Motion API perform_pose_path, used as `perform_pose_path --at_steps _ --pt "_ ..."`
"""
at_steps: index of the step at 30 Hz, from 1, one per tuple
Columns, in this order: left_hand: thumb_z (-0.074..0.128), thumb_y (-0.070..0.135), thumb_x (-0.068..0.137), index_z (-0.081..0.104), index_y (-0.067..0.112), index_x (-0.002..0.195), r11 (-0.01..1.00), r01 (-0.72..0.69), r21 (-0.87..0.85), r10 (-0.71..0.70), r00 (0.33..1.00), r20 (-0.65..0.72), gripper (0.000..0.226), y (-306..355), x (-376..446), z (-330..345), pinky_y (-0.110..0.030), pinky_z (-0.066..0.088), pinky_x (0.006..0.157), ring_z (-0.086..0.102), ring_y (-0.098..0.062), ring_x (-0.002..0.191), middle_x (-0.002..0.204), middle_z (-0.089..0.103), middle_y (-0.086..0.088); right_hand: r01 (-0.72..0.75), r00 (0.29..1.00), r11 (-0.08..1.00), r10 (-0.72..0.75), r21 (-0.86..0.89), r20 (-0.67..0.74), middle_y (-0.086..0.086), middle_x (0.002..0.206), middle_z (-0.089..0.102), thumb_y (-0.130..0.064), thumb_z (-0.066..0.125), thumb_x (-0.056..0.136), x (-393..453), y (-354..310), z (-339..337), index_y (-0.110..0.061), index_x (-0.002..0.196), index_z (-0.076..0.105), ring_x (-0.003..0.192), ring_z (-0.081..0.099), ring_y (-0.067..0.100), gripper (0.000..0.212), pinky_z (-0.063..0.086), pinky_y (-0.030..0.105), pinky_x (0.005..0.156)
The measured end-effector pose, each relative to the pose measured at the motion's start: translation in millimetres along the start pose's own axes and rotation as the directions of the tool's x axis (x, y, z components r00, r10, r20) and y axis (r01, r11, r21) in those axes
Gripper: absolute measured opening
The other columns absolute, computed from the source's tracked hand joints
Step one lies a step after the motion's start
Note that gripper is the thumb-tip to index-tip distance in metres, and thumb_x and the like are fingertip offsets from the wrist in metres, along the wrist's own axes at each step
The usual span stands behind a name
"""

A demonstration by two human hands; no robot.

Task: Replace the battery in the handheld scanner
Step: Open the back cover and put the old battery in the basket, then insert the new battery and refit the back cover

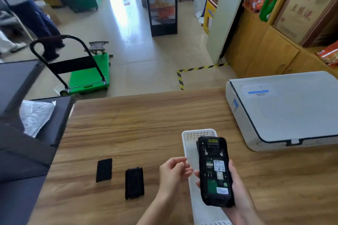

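Note:
My right hand [237, 188] holds the black handheld scanner [214, 171] back side up, over a white perforated tray [190, 144]. Its battery bay is uncovered and shows labels and a green board. My left hand [172, 171] hovers just left of the scanner, fingers loosely curled with nothing in them. On the wooden table [137, 124] to the left lie two black pieces: a flat rectangular one [104, 170] and a thicker, rounded one [134, 182]. Which of them is the battery and which the cover I cannot tell.
A white printer [285, 109] stands at the table's right. A dark counter with a white plastic bag [35, 117] borders the left edge. Beyond the table sit a green hand cart [87, 76], a glass display case [162, 2], wooden shelves and a standing person [27, 5].

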State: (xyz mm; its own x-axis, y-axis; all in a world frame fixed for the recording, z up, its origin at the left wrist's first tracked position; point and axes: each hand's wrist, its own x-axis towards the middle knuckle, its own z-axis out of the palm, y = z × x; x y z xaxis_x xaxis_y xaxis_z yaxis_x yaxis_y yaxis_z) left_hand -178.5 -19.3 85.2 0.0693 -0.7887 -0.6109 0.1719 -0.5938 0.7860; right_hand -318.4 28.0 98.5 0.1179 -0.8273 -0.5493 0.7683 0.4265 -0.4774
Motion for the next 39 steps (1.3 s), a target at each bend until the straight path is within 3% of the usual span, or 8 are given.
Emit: perform_pose_path --at_steps 3,6,13,19,23,28,32,39 --pt "0.047 -0.004 0.088 0.065 -0.001 0.088 0.983 -0.095 0.156 0.13 0.965 -0.228 0.018 0.7 15.8 -83.0 -0.025 0.053 0.056 0.063 -0.017 0.06 0.073 0.066 -0.01 -0.012 1.0 0.998 0.013 -0.055 0.012 0.031 0.1 0.07 -0.052 0.064 0.064 13.0 24.9 24.8 0.0 0.096 0.073 0.074 0.072 0.038 0.061 0.06 0.044 0.058" --pt "0.052 0.0 0.086 0.063 0.001 0.096 0.94 -0.005 0.342 0.163 0.886 -0.434 0.014 -3.3 41.3 -159.7 -0.032 0.049 0.075 0.062 -0.026 0.084 0.097 0.068 -0.017 -0.087 0.996 0.99 0.089 -0.109 0.014 0.031 0.098 0.071 -0.048 0.046 0.079 28.6 54.8 47.4 -0.001 0.102 0.069 0.074 0.072 0.037 0.057 0.06 0.043 0.058" --pt "0.065 0.016 0.081 0.049 -0.003 0.121 0.831 0.217 0.512 0.127 0.822 -0.555 0.047 7.8 83.2 -233.9 -0.035 0.04 0.095 0.048 -0.034 0.118 0.13 0.047 -0.021 -0.212 0.977 0.947 0.202 -0.242 -0.063 0.027 0.099 0.072 -0.054 0.034 0.088 62.5 123.9 95.6 -0.008 0.084 0.078 0.079 0.072 0.033 0.063 0.06 0.042 0.072" --pt "0.079 0.031 0.067 0.044 -0.001 0.12 0.735 0.231 0.637 0.147 0.863 -0.483 0.071 7.8 101.0 -228.1 -0.04 0.042 0.096 0.047 -0.037 0.118 0.127 0.046 -0.022 -0.187 0.982 0.967 0.179 -0.172 -0.062 0.028 0.085 0.072 -0.05 0.034 0.092 78.7 151.7 111.3 0.0 0.091 0.072 0.067 0.071 0.034 0.062 0.059 0.043 0.065" --pt "0.08 0.031 0.066 0.045 -0.001 0.117 0.678 0.286 0.677 0.113 0.87 -0.48 0.071 10.6 107.4 -226.3 -0.04 0.04 0.097 0.046 -0.037 0.121 0.127 0.051 -0.023 -0.174 0.983 0.969 0.16 -0.178 -0.088 0.028 0.084 0.072 -0.049 0.034 0.092 82.7 157.7 111.6 0.0 0.1 0.065 0.067 0.071 0.034 0.059 0.06 0.042 0.062" --pt "0.076 0.036 0.072 0.06 0.003 0.105 0.648 0.316 0.693 0.008 0.907 -0.421 0.05 26.0 105.7 -235.9 -0.032 0.046 0.079 0.059 -0.029 0.108 0.114 0.065 -0.013 -0.148 0.989 0.966 0.137 -0.213 -0.063 0.03 0.091 0.071 -0.052 0.044 0.079 85.9 157.1 115.4 -0.004 0.089 0.075 0.07 0.07 0.036 0.058 0.059 0.042 0.067" --pt "0.074 0.019 0.076 0.062 -0.007 0.106 0.936 0.291 0.198 -0.251 0.946 -0.203 0.042 37.2 94.8 -250.1 -0.027 0.052 0.056 0.064 -0.021 0.075 0.085 0.067 -0.012 -0.14 0.99 0.961 0.133 -0.239 -0.046 0.032 0.097 0.07 -0.053 0.046 0.077 83.2 153.0 118.0 -0.005 0.088 0.076 0.076 0.069 0.037 0.058 0.059 0.044 0.071" --pt "0.064 0.024 0.084 0.069 0.005 0.092 0.97 0.241 0.003 -0.237 0.951 0.2 0.022 74.7 36.1 -251.1 -0.024 0.053 0.065 0.066 -0.013 0.063 0.074 0.071 -0.005 -0.112 0.993 0.958 0.114 -0.264 -0.007 0.033 0.1 0.068 -0.053 0.049 0.073 73.8 147.1 123.9 -0.002 0.1 0.07 0.079 0.069 0.038 0.061 0.058 0.044 0.072"
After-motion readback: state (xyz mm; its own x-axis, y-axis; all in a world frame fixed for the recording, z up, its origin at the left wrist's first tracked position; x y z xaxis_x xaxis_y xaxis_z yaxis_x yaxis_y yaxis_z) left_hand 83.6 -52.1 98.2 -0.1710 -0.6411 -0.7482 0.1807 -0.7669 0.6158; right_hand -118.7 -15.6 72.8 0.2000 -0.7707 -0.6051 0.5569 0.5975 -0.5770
